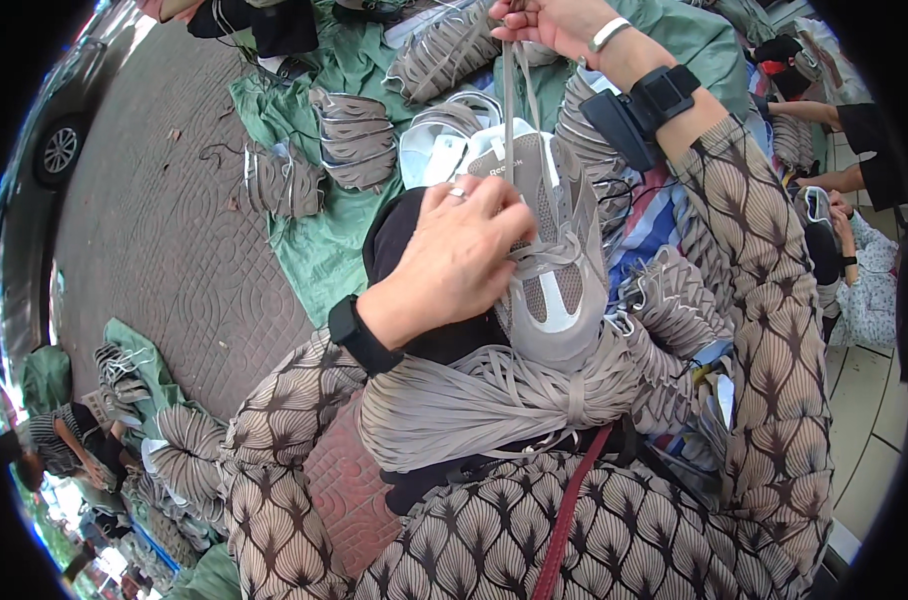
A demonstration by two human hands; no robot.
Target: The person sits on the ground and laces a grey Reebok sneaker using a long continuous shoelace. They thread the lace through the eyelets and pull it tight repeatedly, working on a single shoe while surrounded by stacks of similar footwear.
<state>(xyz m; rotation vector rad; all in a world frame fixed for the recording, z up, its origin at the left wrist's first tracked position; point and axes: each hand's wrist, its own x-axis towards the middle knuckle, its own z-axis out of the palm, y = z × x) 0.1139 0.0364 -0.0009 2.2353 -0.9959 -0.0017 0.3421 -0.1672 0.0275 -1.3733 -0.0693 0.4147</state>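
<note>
Your grey lace bundle [464,412] lies lower centre, presumably for easy reach. The shoe upper [564,340] sits just above, at frame centre, toe toward you. Your left hand [462,248] curls against it, apparently steadying it; what its fingertips grip is hidden. Your right hand [556,26], top centre, pinches a lace [509,110], fingertips together, seemingly to hold it taut.

Shoe upper [576,285]: grey mesh, paler smooth toe, white inset; toe toward near edge of dark-clad lap [442,345], opening toward far edge. Lace [509,110]: flat, grey, crossed near toe, long stretch drawn up taut. Lace bundle [464,410]: thick, bound near right end, just below toe, loose strands fanned toward lap's left edge.
</note>
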